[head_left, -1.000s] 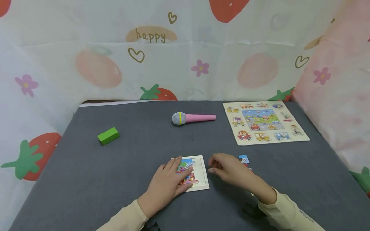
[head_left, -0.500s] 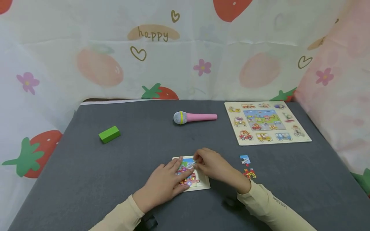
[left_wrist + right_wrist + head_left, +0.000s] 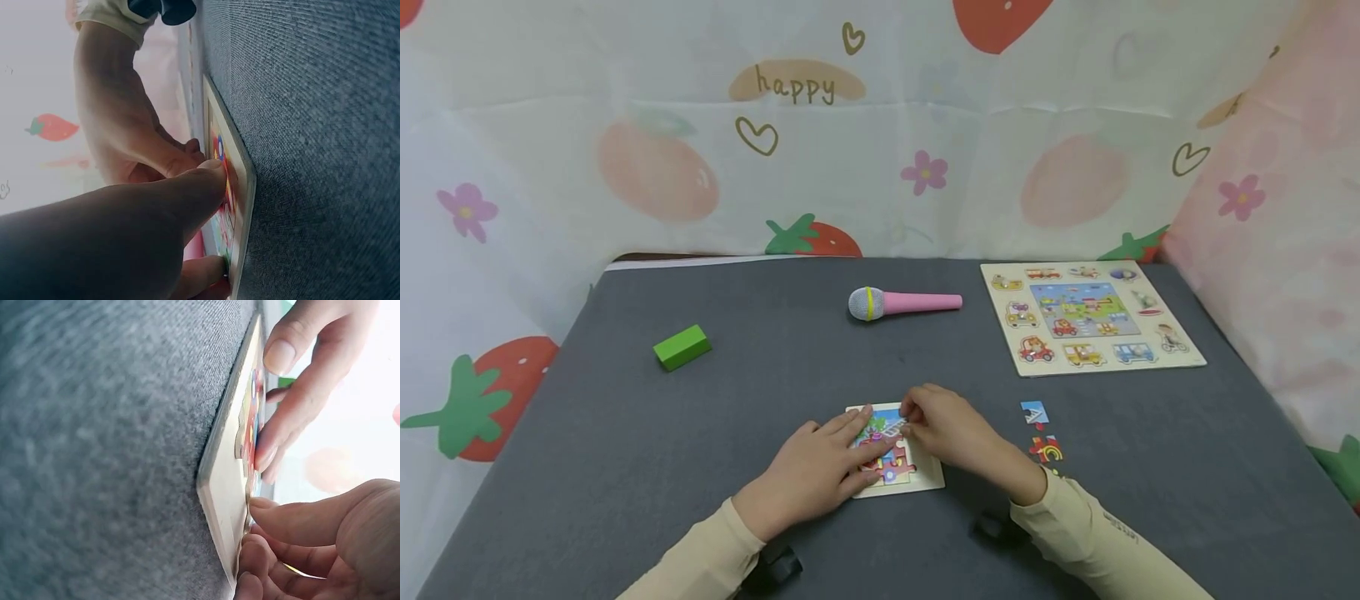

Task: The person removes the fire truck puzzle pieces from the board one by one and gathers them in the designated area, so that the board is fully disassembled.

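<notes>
A small square jigsaw puzzle in a pale wooden tray (image 3: 931, 478) lies near the front of the table. My left hand (image 3: 808, 479) rests on its left part with fingers spread, touching the fitted pieces (image 3: 895, 473). At the tray's upper right, my right hand (image 3: 953, 427) has its thumb and curled fingers together. In the right wrist view they pinch a thin puzzle piece (image 3: 247, 520) against the tray; most of it is hidden by the fingers. Loose puzzle pieces (image 3: 1046, 450) lie right of the right hand, partly behind its sleeve.
A pink toy microphone (image 3: 921, 303) lies at the back middle. A larger wooden vehicle puzzle board (image 3: 1172, 357) is at the back right. On the left sits a green block (image 3: 682, 348). A strawberry-print cloth (image 3: 970, 200) hangs behind the dark table.
My right hand has moved left from beside the tray onto its upper right part, then stayed there. My left hand has shifted slightly left, uncovering more of the fitted pieces.
</notes>
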The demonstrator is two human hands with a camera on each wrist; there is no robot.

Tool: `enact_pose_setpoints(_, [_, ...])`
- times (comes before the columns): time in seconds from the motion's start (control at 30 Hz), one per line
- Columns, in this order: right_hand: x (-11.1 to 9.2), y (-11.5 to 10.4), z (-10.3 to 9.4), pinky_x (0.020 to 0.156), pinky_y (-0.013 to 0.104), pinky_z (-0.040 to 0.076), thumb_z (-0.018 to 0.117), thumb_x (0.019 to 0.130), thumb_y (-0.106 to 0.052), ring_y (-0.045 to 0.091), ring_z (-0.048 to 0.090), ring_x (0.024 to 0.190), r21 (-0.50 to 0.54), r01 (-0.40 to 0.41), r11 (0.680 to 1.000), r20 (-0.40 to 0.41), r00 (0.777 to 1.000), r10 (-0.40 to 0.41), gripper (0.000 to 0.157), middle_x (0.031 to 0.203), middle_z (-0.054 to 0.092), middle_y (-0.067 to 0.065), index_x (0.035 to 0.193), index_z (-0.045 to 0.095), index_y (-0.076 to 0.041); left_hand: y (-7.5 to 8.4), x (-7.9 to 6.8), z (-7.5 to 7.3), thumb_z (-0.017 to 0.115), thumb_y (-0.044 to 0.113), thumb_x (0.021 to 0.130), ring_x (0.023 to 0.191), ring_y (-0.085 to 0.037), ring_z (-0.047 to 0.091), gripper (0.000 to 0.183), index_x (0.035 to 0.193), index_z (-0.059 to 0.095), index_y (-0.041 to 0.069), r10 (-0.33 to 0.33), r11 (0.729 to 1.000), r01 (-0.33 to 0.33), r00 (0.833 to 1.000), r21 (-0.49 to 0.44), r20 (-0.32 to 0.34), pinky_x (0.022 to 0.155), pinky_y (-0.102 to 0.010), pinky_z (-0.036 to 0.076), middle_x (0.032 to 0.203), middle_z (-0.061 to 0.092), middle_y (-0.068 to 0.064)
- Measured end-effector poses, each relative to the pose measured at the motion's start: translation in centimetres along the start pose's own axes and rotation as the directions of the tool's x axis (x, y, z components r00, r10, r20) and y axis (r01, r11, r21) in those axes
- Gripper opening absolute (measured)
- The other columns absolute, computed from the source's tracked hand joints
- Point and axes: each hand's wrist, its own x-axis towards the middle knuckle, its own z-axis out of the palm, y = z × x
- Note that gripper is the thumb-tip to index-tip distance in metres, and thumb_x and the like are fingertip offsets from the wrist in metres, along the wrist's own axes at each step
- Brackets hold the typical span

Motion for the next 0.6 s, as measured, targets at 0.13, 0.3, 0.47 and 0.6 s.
enact_pose_setpoints(0.13, [0.09, -0.21, 0.09, 0.062, 0.026, 0.045, 0.072, 0.085, -0.009, 0.01, 0.053, 0.07, 0.011, -0.025, 1.0, -0.01, 1.0, 0.025, 0.01, 0.08, 0.057, 0.001, 0.088, 0.063, -0.007, 0.07, -0.03, -0.34, 0.054, 0.043, 0.096, 0.129, -0.025, 0.049, 0.043, 0.137, 0.053, 0.032, 0.0, 1.0, 0.0, 1.0, -0.001, 0.008, 0.082, -0.047, 0.047, 0.144, 0.048, -0.011])
enact_pose_setpoints(0.3, [0.14, -0.43, 0.17, 0.06, 0.026, 0.043, 0.073, 0.084, -0.009, 0.01, 0.051, 0.066, 0.029, -0.049, 0.998, -0.031, 0.998, 0.05, 0.011, 0.077, 0.056, 0.001, 0.086, 0.062, -0.007, 0.13, -0.03, -0.47, 0.054, 0.042, 0.096, 0.128, -0.025, 0.049, 0.042, 0.136, 0.055, 0.031, 0.003, 1.0, -0.003, 1.0, 0.007, 0.001, 0.083, -0.048, 0.047, 0.144, 0.048, -0.012])
enact_pose_setpoints(0.47, [0.21, -0.53, 0.27, 0.057, 0.026, 0.042, 0.073, 0.084, -0.01, 0.01, 0.049, 0.064, 0.039, -0.077, 0.996, -0.041, 0.996, 0.079, 0.012, 0.074, 0.055, 0.0, 0.084, 0.062, -0.007, 0.16, -0.04, -0.5, 0.054, 0.042, 0.096, 0.128, -0.025, 0.05, 0.042, 0.136, 0.055, 0.031, 0.006, 1.0, -0.006, 1.0, 0.008, -0.003, 0.083, -0.048, 0.047, 0.144, 0.048, -0.012])
enact_pose_setpoints(0.6, [0.27, -0.62, 0.25, 0.057, 0.026, 0.041, 0.073, 0.084, -0.009, 0.01, 0.049, 0.063, 0.06, -0.09, 0.994, -0.047, 0.995, 0.093, 0.012, 0.073, 0.055, 0.0, 0.083, 0.061, -0.007, 0.12, -0.07, -0.41, 0.053, 0.043, 0.096, 0.129, -0.025, 0.049, 0.042, 0.136, 0.055, 0.032, -0.005, 1.0, 0.005, 1.0, 0.006, 0.007, 0.084, -0.048, 0.047, 0.145, 0.047, -0.012])
